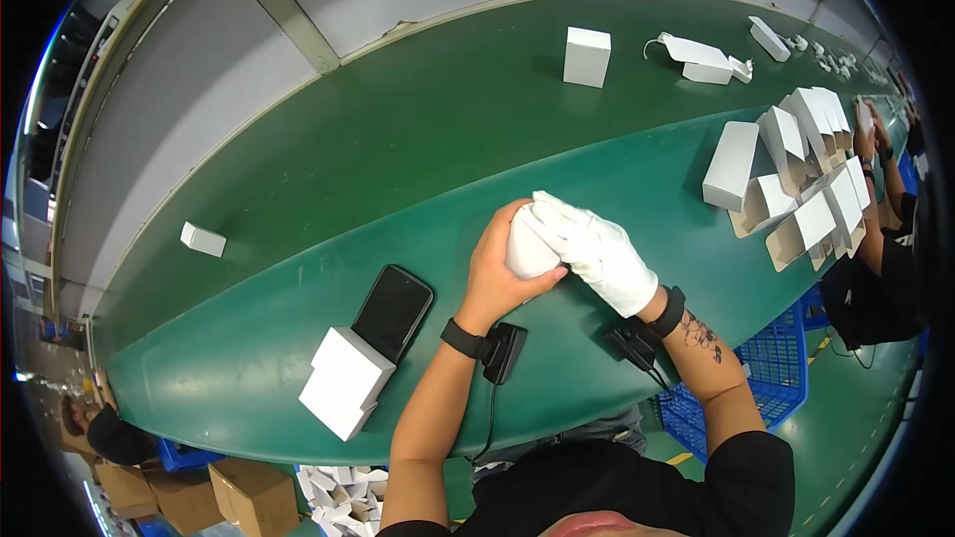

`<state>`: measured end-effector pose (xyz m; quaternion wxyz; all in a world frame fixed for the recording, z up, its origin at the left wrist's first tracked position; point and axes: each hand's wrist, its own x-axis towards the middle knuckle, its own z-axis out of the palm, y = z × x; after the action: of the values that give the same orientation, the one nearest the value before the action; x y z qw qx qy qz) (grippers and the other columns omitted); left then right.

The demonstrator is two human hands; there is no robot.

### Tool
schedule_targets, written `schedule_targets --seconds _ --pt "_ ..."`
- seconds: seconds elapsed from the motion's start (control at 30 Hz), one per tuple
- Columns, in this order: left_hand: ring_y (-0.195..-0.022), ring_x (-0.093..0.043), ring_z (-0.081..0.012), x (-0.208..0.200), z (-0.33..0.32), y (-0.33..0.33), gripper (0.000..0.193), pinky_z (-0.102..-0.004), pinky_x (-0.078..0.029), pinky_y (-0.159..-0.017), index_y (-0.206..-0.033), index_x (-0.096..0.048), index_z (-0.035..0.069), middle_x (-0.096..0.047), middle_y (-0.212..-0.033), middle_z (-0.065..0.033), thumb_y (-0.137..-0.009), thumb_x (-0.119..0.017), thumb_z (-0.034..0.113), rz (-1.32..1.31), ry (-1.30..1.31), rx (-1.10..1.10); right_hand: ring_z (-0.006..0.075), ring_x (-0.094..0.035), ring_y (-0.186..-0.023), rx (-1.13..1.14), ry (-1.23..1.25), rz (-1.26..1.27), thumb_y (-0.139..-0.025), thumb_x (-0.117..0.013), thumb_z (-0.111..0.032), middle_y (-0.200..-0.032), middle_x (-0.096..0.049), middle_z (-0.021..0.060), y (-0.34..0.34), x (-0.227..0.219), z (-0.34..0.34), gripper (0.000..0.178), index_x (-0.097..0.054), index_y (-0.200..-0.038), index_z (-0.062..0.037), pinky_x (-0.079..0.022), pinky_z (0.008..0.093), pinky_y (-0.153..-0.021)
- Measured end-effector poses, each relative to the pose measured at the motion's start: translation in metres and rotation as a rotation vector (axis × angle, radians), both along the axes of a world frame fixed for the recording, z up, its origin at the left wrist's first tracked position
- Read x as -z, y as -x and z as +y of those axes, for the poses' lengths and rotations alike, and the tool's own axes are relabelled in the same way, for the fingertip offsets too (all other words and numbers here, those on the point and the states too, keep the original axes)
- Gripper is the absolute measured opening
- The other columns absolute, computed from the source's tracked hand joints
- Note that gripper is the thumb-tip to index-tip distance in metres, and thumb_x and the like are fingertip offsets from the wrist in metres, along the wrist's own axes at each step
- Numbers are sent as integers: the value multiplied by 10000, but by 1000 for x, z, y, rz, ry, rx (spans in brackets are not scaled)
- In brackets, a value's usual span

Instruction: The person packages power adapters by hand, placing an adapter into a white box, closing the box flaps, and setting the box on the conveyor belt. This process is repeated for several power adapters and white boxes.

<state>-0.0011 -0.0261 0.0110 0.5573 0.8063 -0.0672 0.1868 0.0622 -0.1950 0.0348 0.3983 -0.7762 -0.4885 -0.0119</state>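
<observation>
Between my hands, above the green worktable (453, 229), is a white piece that looks like a small box (529, 249); much of it is hidden. My bare left hand (497, 273) wraps round its left side, thumb along the near edge. My right hand (602, 254), in a white glove, closes over its top and right side. A black strap with a small black module sits on each wrist. Left of my left hand lies a black phone (395, 308), its lower end against some stacked white boxes (348, 383).
Several open white cartons (801, 174) crowd the right side. Along the back stand a white box (587, 57) and an unfolded carton (701, 58). A small white box (203, 240) lies far left. A blue basket (766, 378) is below the table; a co-worker's hands (867, 134) show far right.
</observation>
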Motion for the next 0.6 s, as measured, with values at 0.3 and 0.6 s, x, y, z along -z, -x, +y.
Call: schedule_targets --seconds 0.3,0.6 --pt "-1095 -539 -274 2 -4 -4 834 -369 -439 -922 -1304 -406 56 -533 -1200 -130 -599 -824 208 18 37 2 298 -518 -1159 -78 -155 270 -909 -509 -309 -1404 -430 112 -6 14 -5 441 -516 -1313 -131 -430 347 -953" --pt "-1146 -475 -323 -2 -25 -4 886 -428 -365 -970 -1347 -378 76 -477 -1261 -147 -599 -827 231 -34 -174 -291 297 -528 -1146 -16 -135 217 -881 -585 -273 -1343 -472 158 -6 1 -12 545 -420 -1374 -109 -437 340 -955"
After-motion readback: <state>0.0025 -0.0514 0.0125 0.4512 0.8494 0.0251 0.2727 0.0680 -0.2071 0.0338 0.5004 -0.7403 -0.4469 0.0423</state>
